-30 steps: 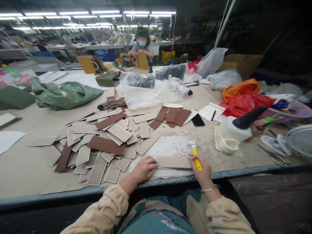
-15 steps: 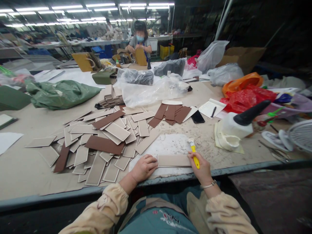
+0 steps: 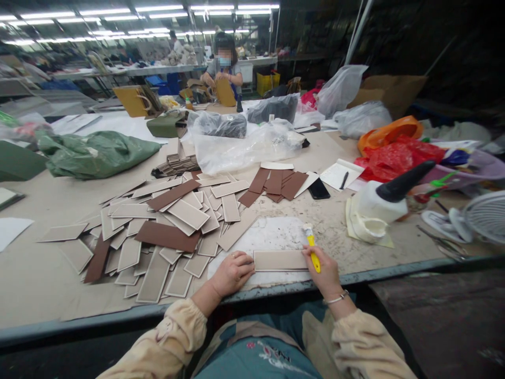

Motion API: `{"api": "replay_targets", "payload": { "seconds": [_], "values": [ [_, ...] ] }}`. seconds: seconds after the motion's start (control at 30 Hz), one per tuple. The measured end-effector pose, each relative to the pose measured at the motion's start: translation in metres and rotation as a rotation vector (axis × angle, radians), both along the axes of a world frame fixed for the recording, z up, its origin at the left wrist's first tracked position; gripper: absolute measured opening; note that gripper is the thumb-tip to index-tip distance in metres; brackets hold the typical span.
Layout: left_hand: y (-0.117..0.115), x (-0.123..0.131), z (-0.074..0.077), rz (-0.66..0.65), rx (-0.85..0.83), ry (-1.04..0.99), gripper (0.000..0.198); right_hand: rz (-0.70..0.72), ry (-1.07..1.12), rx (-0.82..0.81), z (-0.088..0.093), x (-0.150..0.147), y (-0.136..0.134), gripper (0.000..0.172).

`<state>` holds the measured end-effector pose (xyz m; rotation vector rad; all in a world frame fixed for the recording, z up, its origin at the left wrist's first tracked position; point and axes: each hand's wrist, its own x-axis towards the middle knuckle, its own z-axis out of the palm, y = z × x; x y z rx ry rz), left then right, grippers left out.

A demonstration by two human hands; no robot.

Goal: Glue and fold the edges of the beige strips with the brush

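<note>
A beige rectangular piece (image 3: pixel 279 260) lies flat near the table's front edge on a glue-stained white sheet (image 3: pixel 272 237). My left hand (image 3: pixel 232 272) rests curled at its left end, fingertips pressing on it. My right hand (image 3: pixel 324 269) sits at its right end, closed around a yellow-handled brush (image 3: pixel 312 249) whose bristles point away from me. A spread of several beige and brown pieces (image 3: pixel 165 231) lies to the left of my hands.
A white glue bottle with a black nozzle (image 3: pixel 384 202) lies on its side at right. A phone (image 3: pixel 319 188), notepad with pen (image 3: pixel 341 176), brown pieces (image 3: pixel 276 184), plastic bags (image 3: pixel 248 145) and a green bag (image 3: pixel 97 152) lie farther back. A person (image 3: pixel 224 66) works at the far table.
My hands and the beige piece hold the same position; only the camera view has shifted slightly.
</note>
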<state>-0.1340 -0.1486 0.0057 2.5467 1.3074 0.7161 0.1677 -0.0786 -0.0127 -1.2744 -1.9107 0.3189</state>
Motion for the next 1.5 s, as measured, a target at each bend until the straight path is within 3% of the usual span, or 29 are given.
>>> {"api": "replay_targets", "payload": {
  "seconds": [1.5],
  "values": [
    [0.0015, 0.0004, -0.0024, -0.031, 0.05, -0.008, 0.016, 0.008, -0.052, 0.034, -0.0059, -0.0008, 0.0008, 0.011]
  ]
}}
